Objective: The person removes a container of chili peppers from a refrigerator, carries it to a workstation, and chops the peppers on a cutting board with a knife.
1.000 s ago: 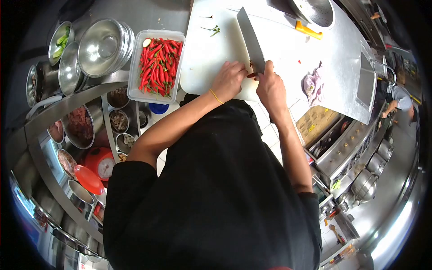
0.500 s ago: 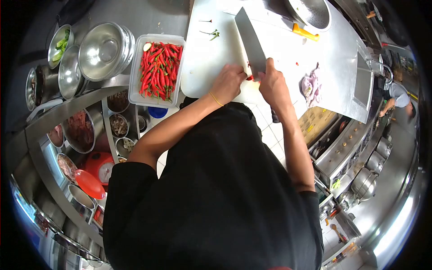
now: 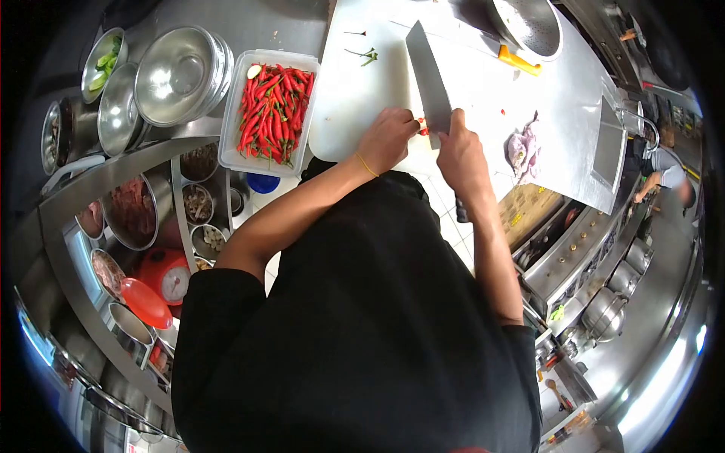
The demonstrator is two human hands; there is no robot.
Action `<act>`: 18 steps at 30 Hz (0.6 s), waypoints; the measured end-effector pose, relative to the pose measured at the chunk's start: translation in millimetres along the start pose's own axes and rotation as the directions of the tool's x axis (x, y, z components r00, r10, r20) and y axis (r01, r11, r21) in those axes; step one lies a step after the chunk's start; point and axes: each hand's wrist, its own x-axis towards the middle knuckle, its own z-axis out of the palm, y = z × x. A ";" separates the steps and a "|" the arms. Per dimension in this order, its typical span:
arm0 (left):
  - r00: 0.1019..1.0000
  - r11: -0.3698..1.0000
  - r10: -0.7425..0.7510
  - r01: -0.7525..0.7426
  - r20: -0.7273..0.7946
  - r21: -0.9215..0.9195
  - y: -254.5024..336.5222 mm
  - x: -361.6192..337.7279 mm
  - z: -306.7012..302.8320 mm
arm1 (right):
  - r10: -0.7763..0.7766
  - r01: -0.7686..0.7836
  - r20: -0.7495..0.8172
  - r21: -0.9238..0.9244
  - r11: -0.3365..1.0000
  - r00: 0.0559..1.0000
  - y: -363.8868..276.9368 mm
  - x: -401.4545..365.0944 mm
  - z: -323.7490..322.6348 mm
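Note:
My right hand (image 3: pixel 462 155) is wrapped round the handle of a cleaver (image 3: pixel 428 72), whose broad blade points away from me across the right side of the white cutting board (image 3: pixel 355 98). Beside the blade's lower end, the curled fingers of my left hand (image 3: pixel 387 139) pinch a red chili (image 3: pixel 421 127) against the board, its far side hidden by the fingers. Green chili stems (image 3: pixel 366 56) lie farther up the board. To the left stands a clear plastic container (image 3: pixel 224 143) heaped with whole red chilies (image 3: pixel 276 113).
Stacked steel bowls (image 3: pixel 177 79) stand at the left. Right of the board are a yellow-orange knife handle (image 3: pixel 519 60), a colander (image 3: pixel 532 30) and a pale piece of raw meat (image 3: pixel 523 147). Below left, shelves hold food bowls and a red scale (image 3: pixel 166 279). Another person (image 3: pixel 668 174) is at far right.
The view has shifted slightly. The cleaver's blade stays close to my left fingertips, and the red chili beside it now shows as smaller bits. Both hands keep their grips.

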 end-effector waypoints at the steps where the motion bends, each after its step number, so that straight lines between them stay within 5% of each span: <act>1: 1.000 1.000 0.002 -0.003 -0.027 -0.010 1.4 0.7 -0.7 | -0.017 0.018 -0.067 0.007 1.000 0.998 3.1 2.2 15.6; 18: 0.999 0.999 0.032 -0.032 -0.018 -0.015 -1.5 4.0 0.6 | 0.009 0.012 -0.134 0.156 0.988 0.991 32.5 14.3 24.3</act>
